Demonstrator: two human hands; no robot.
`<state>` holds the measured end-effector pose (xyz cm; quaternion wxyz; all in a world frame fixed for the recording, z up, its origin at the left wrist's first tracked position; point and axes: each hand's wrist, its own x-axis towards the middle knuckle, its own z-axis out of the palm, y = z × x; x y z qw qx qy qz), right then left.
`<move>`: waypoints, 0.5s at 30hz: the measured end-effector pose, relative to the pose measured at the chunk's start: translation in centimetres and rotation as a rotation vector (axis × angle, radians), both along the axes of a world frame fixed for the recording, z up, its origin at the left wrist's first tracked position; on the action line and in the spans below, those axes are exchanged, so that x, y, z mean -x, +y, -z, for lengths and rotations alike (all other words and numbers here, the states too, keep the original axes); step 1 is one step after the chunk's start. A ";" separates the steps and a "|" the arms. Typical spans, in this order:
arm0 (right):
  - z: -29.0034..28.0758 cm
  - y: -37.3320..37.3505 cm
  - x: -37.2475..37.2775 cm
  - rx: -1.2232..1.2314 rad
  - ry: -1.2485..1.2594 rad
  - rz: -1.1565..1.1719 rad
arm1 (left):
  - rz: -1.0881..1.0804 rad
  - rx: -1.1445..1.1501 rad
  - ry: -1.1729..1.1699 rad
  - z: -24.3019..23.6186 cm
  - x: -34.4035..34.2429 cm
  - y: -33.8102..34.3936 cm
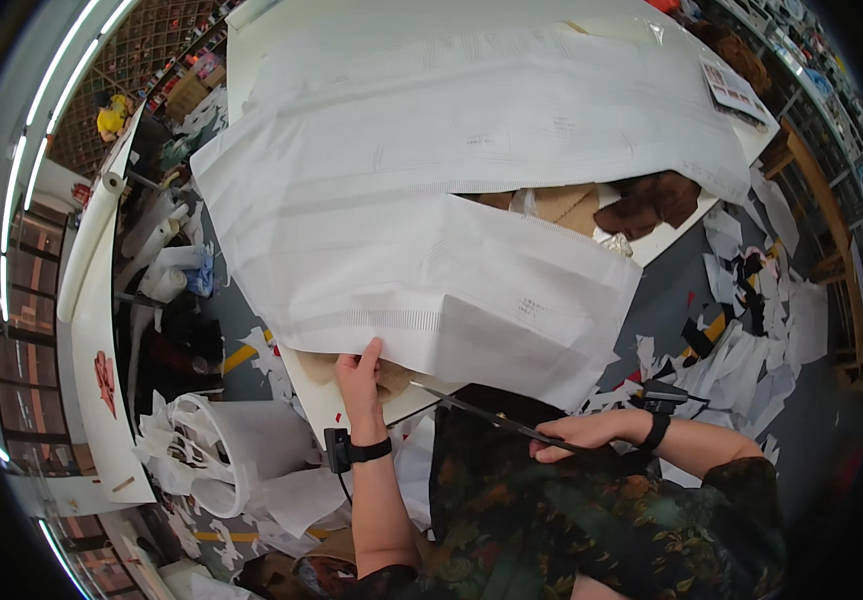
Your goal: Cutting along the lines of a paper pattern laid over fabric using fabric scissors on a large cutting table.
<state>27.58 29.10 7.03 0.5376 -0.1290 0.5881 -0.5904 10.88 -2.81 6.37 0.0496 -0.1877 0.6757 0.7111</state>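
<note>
1. A large white sheet of pattern paper (pixel 432 190) lies spread over most of the counter (pixel 672 240), and its near part is folded back on itself, hanging past the counter's near edge toward the person.
2. The left hand (pixel 360 385) reaches up to the near edge of the folded paper; its fingers (pixel 370 352) are stretched out and pressed against the paper's underside, with the thumb side tucked beneath, so it is holding the edge up rather than clenching it.
3. The left wrist carries a black wristband (pixel 352 450) with a small device on it.
4. The right hand (pixel 582 435) is closed around the handles of long dark scissors (pixel 492 415); the fingers are curled shut over the handles.
5. The blades of the scissors point left and slightly up, toward the lower edge of the paper, with the tip just beside that edge and near the left hand. Whether the blades are parted I cannot tell.
6. The right wrist also wears a black band (pixel 657 430).
7. Where the paper is folded back, brown cardboard (pixel 562 205) shows on the counter, and a dark brown piece of fabric (pixel 652 200) lies just to its right.
8. White paper scraps (pixel 752 350) are strewn across the grey floor to the right of the counter.
9. To the left, rolls of white paper (pixel 152 240) lean near the counter's side, and a white bin (pixel 222 450) holding paper offcuts stands on the floor.
</note>
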 end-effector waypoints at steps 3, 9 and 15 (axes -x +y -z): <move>1.3 -4.5 -0.7 -0.050 0.061 0.129 | 0.024 0.030 0.026 -1.3 -0.1 -0.4; -0.3 -13.0 -1.2 -0.090 -0.019 0.494 | 0.103 0.106 0.108 0.2 -2.1 -0.7; -1.0 -15.2 -0.7 -0.226 0.129 0.588 | 0.154 -0.039 0.116 0.4 0.8 -2.7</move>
